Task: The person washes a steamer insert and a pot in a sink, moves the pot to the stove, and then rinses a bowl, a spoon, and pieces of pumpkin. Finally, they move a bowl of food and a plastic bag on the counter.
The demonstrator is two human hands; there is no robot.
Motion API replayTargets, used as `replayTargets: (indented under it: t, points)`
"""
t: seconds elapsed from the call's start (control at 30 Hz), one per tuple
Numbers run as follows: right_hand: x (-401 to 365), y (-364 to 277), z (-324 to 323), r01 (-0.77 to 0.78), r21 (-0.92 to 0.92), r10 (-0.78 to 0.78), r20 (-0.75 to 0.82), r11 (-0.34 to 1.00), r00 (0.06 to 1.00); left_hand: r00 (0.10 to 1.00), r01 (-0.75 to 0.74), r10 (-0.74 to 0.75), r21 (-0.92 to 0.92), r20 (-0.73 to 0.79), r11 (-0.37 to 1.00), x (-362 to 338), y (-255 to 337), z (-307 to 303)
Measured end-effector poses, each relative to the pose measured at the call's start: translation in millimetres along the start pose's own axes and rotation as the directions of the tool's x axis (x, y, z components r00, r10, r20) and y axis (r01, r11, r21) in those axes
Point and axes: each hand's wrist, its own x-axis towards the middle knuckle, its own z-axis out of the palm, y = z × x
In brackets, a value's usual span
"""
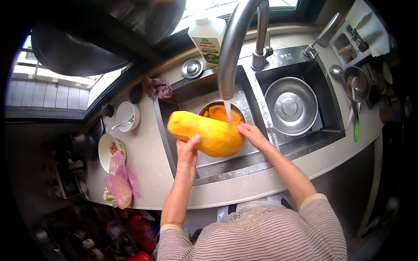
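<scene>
A large peeled orange-yellow squash [207,134] is held over the left sink basin [209,169]. My left hand [187,150] grips its lower left side, with the thumb on top and the other fingers hidden beneath. At the right end, my right hand [252,134] is closed on it. Water runs from the faucet [227,74] just behind the squash, near its right end. Behind and below it, a round metal bowl [242,114] in the basin holds orange squash pieces [220,113].
A metal colander [291,106] sits in the right basin. Left on the counter are a white bowl with a spoon [127,114], a patterned bowl [106,152] and a pink plastic bag [119,180]. A white jug [206,39] stands behind the sink; utensils lie at right.
</scene>
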Motion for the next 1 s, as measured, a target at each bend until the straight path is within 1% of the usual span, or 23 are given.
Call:
replayTargets:
  t: [0.07, 0.1, 0.17, 0.2, 0.23, 0.27, 0.3, 0.33, 0.4, 0.43, 0.47, 0.53, 0.57, 0.6, 0.63, 0.67, 0.7, 0.8, 0.83, 0.87, 0.93, 0.97, 1.0]
  points:
    - [4, -8, -2, -0.018, 0.038, 0.016, 0.037, 0.999, 0.999, 0.992, 0.052, -0.083, -0.285, -0.098, 0.957, 7, -13, -10]
    - [1, -18, -3, -0.032, -0.006, 0.032, 0.126, 0.999, 0.991, 0.981, 0.064, -0.135, -0.424, -0.14, 0.903, 10, -20, -16]
    - [-9, -47, -4, -0.049, -0.104, 0.079, 0.302, 0.993, 0.95, 0.967, 0.092, -0.208, -0.564, -0.144, 0.821, 20, -35, -21]
    - [-13, -52, -4, -0.033, -0.203, 0.088, 0.269, 0.979, 0.959, 0.959, 0.103, -0.246, -0.632, -0.142, 0.768, 25, -46, -22]
    - [-15, -56, -4, -0.016, -0.303, 0.091, 0.233, 0.953, 0.968, 0.96, 0.123, -0.244, -0.582, -0.135, 0.804, 30, -60, -22]
    - [-19, -61, -4, -0.004, -0.402, 0.09, 0.196, 0.916, 0.976, 0.953, 0.137, -0.268, -0.593, -0.139, 0.794, 35, -76, -20]
    - [-26, -71, -3, 0.019, -0.514, 0.062, 0.141, 0.858, 0.988, 0.944, 0.152, -0.296, -0.605, -0.145, 0.782, 37, -91, -16]
    - [-32, -78, 1, 0.02, -0.645, 0.062, 0.104, 0.764, 0.993, 0.934, 0.17, -0.325, -0.618, -0.147, 0.768, 42, -106, -11]
    - [-44, -83, 16, 0.001, -0.853, 0.051, 0.032, 0.521, 0.998, 0.92, 0.279, -0.39, -0.614, -0.05, 0.738, 51, -133, 0]
    - [-49, -75, 20, 0.132, -0.899, -0.077, 0.109, 0.418, 0.991, 0.808, 0.414, -0.579, -0.596, -0.106, 0.688, 54, -137, 7]
    - [-51, -62, 25, 0.202, -0.916, -0.166, 0.152, 0.348, 0.974, 0.844, 0.379, -0.523, -0.557, -0.121, 0.739, 59, -143, 7]
    - [-52, -37, 34, 0.327, -0.926, -0.333, 0.253, 0.187, 0.908, 0.906, 0.292, -0.398, -0.468, -0.143, 0.834, 67, -157, 3]
    - [-52, -28, 39, 0.37, -0.929, -0.365, 0.335, 0.026, 0.868, 0.903, 0.309, -0.411, -0.479, -0.124, 0.822, 67, -155, -3]
    - [-53, -28, 44, 0.372, -0.924, -0.319, 0.379, -0.084, 0.869, 0.942, 0.225, -0.254, -0.15, -0.221, 0.963, 71, -161, -18]
    - [-55, -28, 50, 0.375, -0.908, -0.267, 0.415, -0.188, 0.87, 0.964, 0.128, -0.073, 0.206, -0.255, 0.97, 73, -166, -33]
    - [-58, -26, 54, 0.377, -0.879, -0.213, 0.443, -0.291, 0.871, 0.979, 0.032, 0.089, 0.573, -0.181, 0.819, 76, -170, -47]
    - [-59, -9, 54, 0.391, -0.856, -0.229, 0.478, -0.339, 0.848, 0.963, -0.047, 0.248, 0.848, -0.101, 0.528, 76, -163, -52]
    - [-59, -14, 43, 0.418, -0.85, -0.225, 0.497, -0.321, 0.838, 0.957, 0.111, 0.199, 0.901, -0.211, 0.42, 89, -142, -43]
    - [-57, -14, 39, 0.422, -0.848, -0.22, 0.5, -0.321, 0.838, 0.975, 0.093, 0.153, 0.921, -0.162, 0.379, 101, -145, -53]
    - [-56, -15, 37, 0.43, -0.846, -0.214, 0.505, -0.317, 0.836, 0.974, 0.15, 0.108, 0.923, -0.199, 0.354, 108, -153, -58]
    - [-56, -13, 38, 0.432, -0.851, -0.196, 0.498, -0.299, 0.845, 0.96, 0.26, 0.024, 0.921, -0.279, 0.289, 110, -139, -45]
    - [-55, -12, 40, 0.422, -0.859, -0.185, 0.483, -0.29, 0.856, 0.944, 0.308, 0.016, 0.9, -0.328, 0.308, 107, -133, -34]
    - [-54, -12, 41, 0.411, -0.867, -0.173, 0.467, -0.281, 0.867, 0.955, 0.237, 0.062, 0.873, -0.289, 0.426, 111, -151, -45]
